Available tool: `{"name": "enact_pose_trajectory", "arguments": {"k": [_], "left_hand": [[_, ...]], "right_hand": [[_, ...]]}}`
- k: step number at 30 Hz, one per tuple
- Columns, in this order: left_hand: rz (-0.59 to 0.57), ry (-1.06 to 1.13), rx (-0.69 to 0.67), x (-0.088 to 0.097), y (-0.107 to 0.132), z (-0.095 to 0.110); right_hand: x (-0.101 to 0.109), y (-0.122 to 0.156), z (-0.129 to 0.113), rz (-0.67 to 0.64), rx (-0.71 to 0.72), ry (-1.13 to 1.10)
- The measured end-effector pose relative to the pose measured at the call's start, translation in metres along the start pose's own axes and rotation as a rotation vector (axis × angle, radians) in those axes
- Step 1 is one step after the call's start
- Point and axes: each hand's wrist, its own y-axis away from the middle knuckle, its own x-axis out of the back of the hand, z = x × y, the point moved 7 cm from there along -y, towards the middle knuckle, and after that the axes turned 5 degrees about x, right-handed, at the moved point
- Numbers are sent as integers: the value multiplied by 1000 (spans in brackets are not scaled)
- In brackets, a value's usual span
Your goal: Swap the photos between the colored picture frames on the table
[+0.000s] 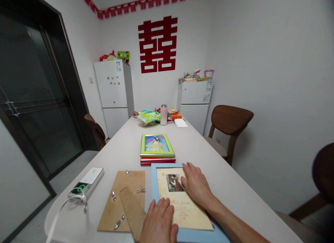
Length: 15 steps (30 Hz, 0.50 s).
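A light blue picture frame (154,183) lies on the table in front of me, with a cream printed sheet (167,201) inside its border; the sheet bears a small photo and some script. My right hand (197,185) rests flat on the sheet's upper right part, fingers stretched toward the frame's far edge. Lower down, my left hand (159,220) lies over the frame's left side and the sheet's edge, fingers extended. Just left of it is a brown backing board (109,210) with metal clips and a stand leg (132,208), whose lower end my left hand partly hides.
Beyond the blue frame, a green picture frame (144,154) sits on red frames (158,161). A power bank (88,182) with a white cable (60,211) is at left. A pink bottle (163,116) and snack bags (148,117) stand farther back. Chairs (231,121) flank the table (190,145).
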Motion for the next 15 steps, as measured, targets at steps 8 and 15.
{"name": "enact_pose_trajectory", "arguments": {"k": [8, 15], "left_hand": [[-3, 75, -13, 1, 7, -9], [-167, 43, -2, 2, 10, -6]], "right_hand": [[-2, -1, 9, -78, 6, 35], [9, 20, 4, -78, 143, 17]]}}
